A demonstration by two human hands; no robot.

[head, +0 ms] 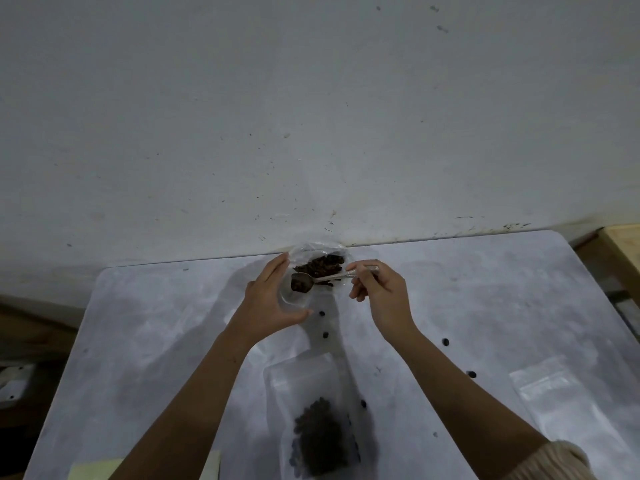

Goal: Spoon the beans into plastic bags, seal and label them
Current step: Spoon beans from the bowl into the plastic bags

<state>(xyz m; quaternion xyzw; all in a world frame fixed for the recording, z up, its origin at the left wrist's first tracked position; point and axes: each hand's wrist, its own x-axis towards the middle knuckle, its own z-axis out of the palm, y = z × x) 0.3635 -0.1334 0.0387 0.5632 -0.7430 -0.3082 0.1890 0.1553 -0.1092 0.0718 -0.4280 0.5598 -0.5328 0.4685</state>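
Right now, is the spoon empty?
No, the spoon pinched in the right hand's fingers carries a heap of beans in its bowl, above the clear container.

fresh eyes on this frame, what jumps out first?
The two hands meeting at the table's far edge: the right hand pinches a spoon heaped with beans over a clear container, while the left hand cups the container's left side. Nearer the camera lies a clear bag partly filled with beans, and loose beans dot the white table around it.
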